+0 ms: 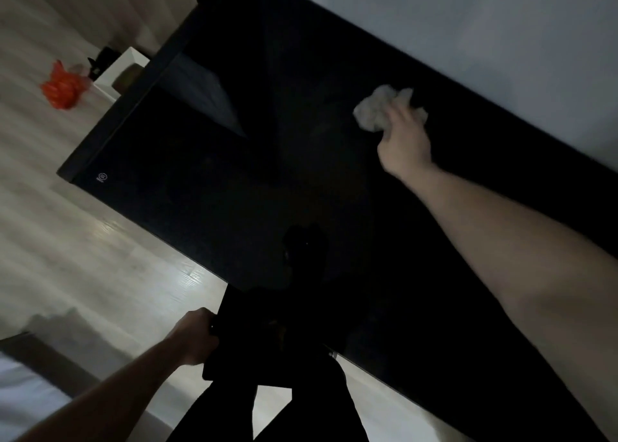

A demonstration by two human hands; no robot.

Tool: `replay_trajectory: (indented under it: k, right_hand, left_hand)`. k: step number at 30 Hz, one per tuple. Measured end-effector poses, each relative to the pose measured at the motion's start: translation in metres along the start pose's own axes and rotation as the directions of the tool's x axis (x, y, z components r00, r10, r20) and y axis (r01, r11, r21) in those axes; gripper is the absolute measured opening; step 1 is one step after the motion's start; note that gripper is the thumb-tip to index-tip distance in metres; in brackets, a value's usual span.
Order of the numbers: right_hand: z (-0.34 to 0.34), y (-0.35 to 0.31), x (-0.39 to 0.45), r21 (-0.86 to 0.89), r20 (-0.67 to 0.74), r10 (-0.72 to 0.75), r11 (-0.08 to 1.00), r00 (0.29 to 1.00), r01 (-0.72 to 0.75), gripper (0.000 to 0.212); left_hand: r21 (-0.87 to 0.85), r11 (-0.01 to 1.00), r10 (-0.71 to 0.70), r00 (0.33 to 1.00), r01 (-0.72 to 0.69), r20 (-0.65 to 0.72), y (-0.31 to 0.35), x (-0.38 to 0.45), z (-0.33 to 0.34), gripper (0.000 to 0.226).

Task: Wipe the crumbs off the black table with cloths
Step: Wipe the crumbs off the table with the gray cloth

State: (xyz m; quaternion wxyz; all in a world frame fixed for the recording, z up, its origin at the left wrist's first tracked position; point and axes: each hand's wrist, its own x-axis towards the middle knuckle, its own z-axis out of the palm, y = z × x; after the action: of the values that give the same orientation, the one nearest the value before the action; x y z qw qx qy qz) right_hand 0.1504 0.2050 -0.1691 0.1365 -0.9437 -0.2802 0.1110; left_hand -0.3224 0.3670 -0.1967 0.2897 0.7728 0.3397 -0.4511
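The black table [207,187] fills the middle of the tilted head view and runs along the pale wall. My right hand [406,140] is stretched out to the table's far side and grips a crumpled white cloth [378,108] pressed on the surface near the wall. My left hand [195,336] is at the table's near edge, closed on a dark flat object [240,334] that I cannot identify in the dim light. No crumbs are visible on the dark top.
An orange plastic bag [62,87] lies on the pale floor at the far left, beside a white box [118,72] at the table's end. My dark-clothed legs [301,405] stand at the near edge. Wall [501,23] borders the table's far side.
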Motion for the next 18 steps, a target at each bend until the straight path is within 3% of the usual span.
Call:
replay_trajectory:
  k: [4,9,13,18]
  right_hand:
    - [0.025,-0.023,-0.113,0.134,0.0,-0.149,0.98,0.989,0.148,0.051]
    - [0.051,-0.062,-0.272,0.328,0.108,-0.263,0.92,0.959,0.215,0.056]
    - [0.069,-0.098,-0.37,0.551,0.279,-0.326,0.825,0.903,0.127,0.059]
    - [0.055,-0.103,-0.398,0.638,0.272,-0.245,0.77,0.931,0.016,0.063]
  left_hand:
    - [-0.019,0.999,-0.027,0.999,0.028,0.024,0.015,-0.011,0.009,0.013]
    - [-0.019,0.999,-0.026,0.999,0.027,0.029,0.035,-0.028,0.021,0.025]
    - [-0.013,0.999,-0.048,0.999,0.049,0.025,0.045,-0.04,0.036,0.024]
    - [-0.023,0.998,-0.064,0.997,0.065,0.05,0.048,-0.047,0.048,0.023]
